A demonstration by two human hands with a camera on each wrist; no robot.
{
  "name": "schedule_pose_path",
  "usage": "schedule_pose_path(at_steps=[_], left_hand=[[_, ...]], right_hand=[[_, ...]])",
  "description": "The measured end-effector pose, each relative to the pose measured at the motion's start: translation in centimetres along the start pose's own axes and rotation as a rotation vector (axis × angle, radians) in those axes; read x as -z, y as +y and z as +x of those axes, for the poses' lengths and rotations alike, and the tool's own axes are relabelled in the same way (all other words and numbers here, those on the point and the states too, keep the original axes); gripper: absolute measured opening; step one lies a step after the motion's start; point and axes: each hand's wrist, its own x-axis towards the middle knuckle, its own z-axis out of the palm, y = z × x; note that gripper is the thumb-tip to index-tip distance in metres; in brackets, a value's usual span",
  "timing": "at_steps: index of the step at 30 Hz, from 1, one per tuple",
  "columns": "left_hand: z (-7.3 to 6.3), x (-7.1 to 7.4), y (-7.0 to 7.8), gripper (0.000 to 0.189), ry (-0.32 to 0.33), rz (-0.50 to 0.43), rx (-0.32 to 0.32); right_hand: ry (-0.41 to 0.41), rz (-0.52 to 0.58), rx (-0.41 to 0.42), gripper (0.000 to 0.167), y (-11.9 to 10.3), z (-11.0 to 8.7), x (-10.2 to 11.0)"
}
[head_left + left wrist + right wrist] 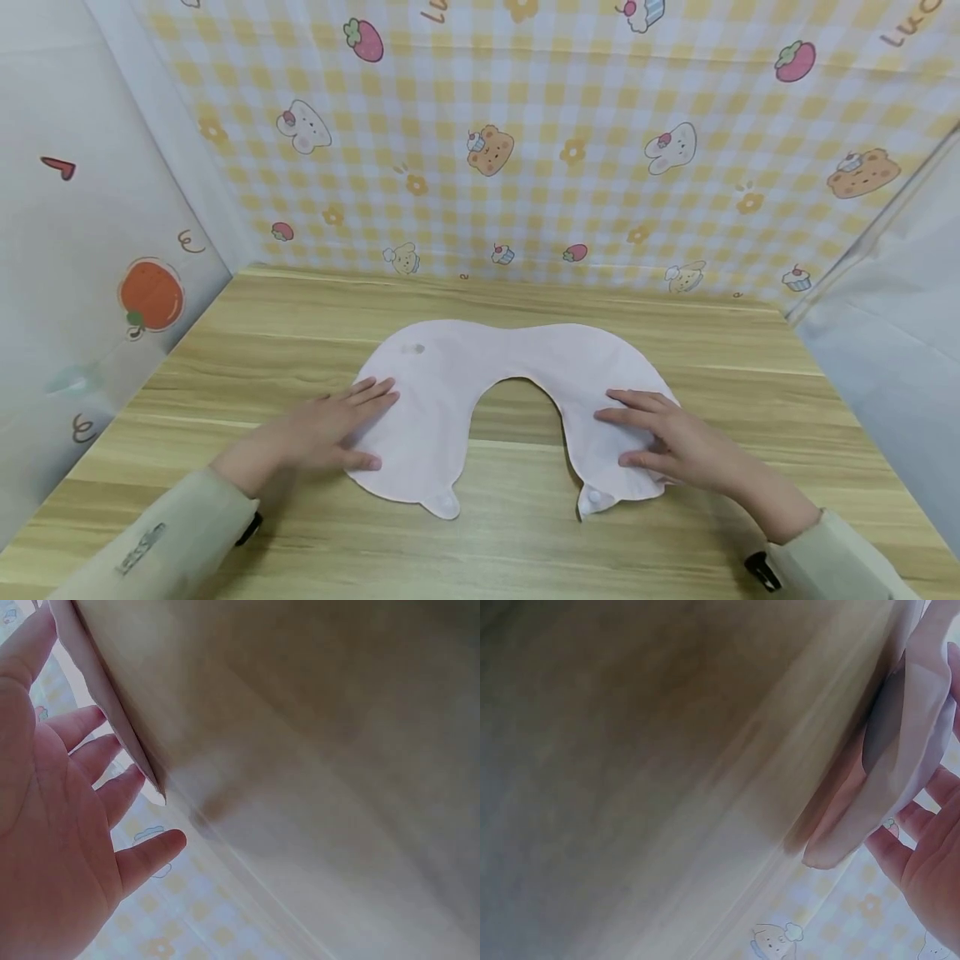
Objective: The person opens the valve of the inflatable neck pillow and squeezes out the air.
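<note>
A flat, pale pink U-shaped neck pillow (427,417) lies on the table with its opening toward me. Near its upper left edge sits a small round valve (417,349). Each lower end carries a small tab with a snap button, the left tab (444,503) and the right tab (597,498). My left hand (327,429) rests on the outer edge of the left lobe, fingers extended. On the right lobe lies my right hand (671,433), its fingers spread. In the right wrist view the pillow's edge (922,712) stands a little off the tabletop, showing a gap between layers.
The wood-grain table (517,550) meets a yellow checked backdrop (525,200) printed with cartoon animals. White side walls, left (60,242) and right (892,283), flank it.
</note>
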Motion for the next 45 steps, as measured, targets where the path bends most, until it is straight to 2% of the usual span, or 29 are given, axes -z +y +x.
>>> schedule_pose_path(at_steps=[6,12,20,27,32,41,45], left_hand=[[0.7,0.6,-0.4,0.089,-0.011,-0.008,0.014],[1.5,0.9,-0.9,0.090,-0.036,-0.016,0.028],[2.3,1.1,-1.1,0.091,-0.057,-0.036,0.035],[3.1,1.2,-1.4,0.088,-0.039,-0.058,0.009],[3.7,1.4,-1.5,0.090,-0.035,-0.060,-0.004],[5.1,1.8,-2.2,0.090,-0.046,-0.070,-0.026],[6.0,1.8,-2.5,0.089,-0.060,-0.109,-0.029]], right_hand=[[-0.024,-0.015,-0.022,0.054,0.5,0.5,0.0],[-0.058,0.044,-0.074,0.053,1.0,1.1,0.4],[-0.045,0.057,-0.075,0.051,1.8,1.5,0.4],[-0.031,0.052,-0.063,0.051,2.4,1.8,0.6],[-0.050,0.079,-0.094,0.050,2.8,2.1,0.7],[-0.029,0.083,-0.081,0.050,3.8,2.8,0.7],[-0.035,0.106,-0.085,0.049,4.2,3.2,0.8]])
